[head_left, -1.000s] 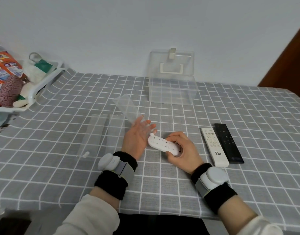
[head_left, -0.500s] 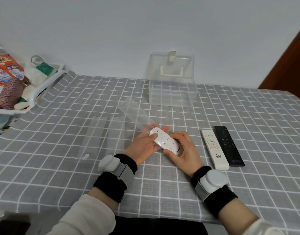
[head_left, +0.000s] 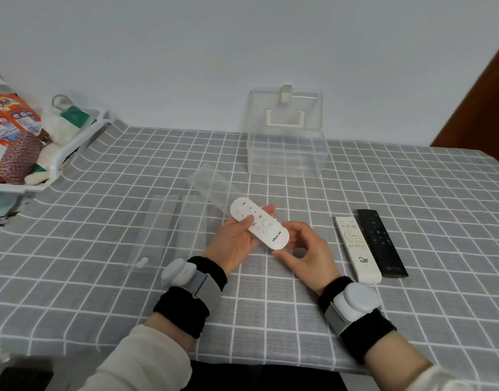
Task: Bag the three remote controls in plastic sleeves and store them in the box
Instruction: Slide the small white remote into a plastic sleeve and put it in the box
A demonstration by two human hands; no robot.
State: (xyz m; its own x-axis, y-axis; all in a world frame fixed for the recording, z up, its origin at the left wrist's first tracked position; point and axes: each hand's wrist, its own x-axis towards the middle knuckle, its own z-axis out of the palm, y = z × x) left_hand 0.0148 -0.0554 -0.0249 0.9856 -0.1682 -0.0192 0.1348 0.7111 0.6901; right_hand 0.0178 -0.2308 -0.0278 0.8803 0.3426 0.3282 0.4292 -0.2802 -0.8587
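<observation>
A short white oval remote [head_left: 259, 222] lies face up across my left hand [head_left: 237, 241], whose thumb presses on its buttons, together with the near end of a clear plastic sleeve [head_left: 214, 184] that sticks out behind it. My right hand [head_left: 307, 253] touches the remote's near end with thumb and fingertips. A long white remote [head_left: 357, 248] and a black remote [head_left: 381, 242] lie side by side on the cloth to the right. Two more clear sleeves [head_left: 169, 221] lie flat to the left. The clear box [head_left: 287, 156] stands open at the back, lid upright.
A white basket [head_left: 59, 159] full of packets and cloths sits at the far left edge. A small white peg-like piece [head_left: 143, 261] lies near my left wrist. A grey checked cloth covers the table; a brown door stands at the far right.
The oval remote turned from face down to face up and rose off the cloth into my left hand. My right hand slid back to the remote's near end.
</observation>
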